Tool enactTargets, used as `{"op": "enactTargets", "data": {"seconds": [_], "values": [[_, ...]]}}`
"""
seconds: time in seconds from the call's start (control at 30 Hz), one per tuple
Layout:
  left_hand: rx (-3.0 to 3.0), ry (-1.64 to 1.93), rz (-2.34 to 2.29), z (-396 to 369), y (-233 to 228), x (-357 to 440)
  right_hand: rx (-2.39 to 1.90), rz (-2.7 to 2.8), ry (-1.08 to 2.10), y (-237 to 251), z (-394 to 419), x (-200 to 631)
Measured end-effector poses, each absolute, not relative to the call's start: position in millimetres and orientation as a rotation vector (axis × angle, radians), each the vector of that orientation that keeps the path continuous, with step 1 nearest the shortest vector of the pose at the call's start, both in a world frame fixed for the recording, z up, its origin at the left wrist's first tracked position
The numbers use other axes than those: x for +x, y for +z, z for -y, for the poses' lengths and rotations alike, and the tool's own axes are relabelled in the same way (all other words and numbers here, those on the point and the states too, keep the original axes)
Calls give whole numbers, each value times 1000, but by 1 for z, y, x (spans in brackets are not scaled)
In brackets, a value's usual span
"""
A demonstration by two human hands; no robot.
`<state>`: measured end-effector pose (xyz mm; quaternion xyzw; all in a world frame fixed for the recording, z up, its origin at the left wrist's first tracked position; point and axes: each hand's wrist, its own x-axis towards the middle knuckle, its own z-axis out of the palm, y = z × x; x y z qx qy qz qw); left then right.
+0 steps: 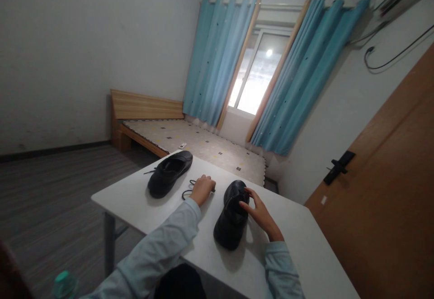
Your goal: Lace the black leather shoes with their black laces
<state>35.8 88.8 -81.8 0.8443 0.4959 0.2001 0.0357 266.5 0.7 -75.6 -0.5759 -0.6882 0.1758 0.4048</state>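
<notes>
White laminate forms the rectangular tabletop [298,244] that fills the lower middle of the frame, and everything handled is carried on it. Behind it, in the middle left, a low wooden bed with a patterned mattress [203,143] is seen under long blue curtains [294,77], and a brown wooden door [389,177] takes up the right edge.

Two black leather shoes are laid apart on the tabletop. The farther black shoe [169,173] lies left of centre with its opening upward, untouched. The nearer black shoe [232,220] is set at lower centre, toe pointed away, probably so that its upper faces the person.

The right hand [259,213] is laid against the nearer shoe's right side, fingers spread and curled lightly over the upper; the grip is loose, apparently steadying rather than clamping. The left hand [202,189] is closed on the tabletop between the shoes over one end of a thin black shoelace [188,190], whose loop trails to its left.

A green bottle cap [64,283] shows at lower left.
</notes>
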Motion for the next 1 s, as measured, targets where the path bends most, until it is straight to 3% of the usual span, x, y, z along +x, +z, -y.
{"op": "enactTargets", "data": {"seconds": [0.53,0.77,1.0], "values": [[2250,650,-2034,-90,-81,18,-1438,1765,419,-76,1,268],[2241,886,-2213,-86,-73,18,-1430,1771,416,-76,1,268],[2353,881,-1859,-87,-70,26,-1431,1772,421,-75,1,268]]}}
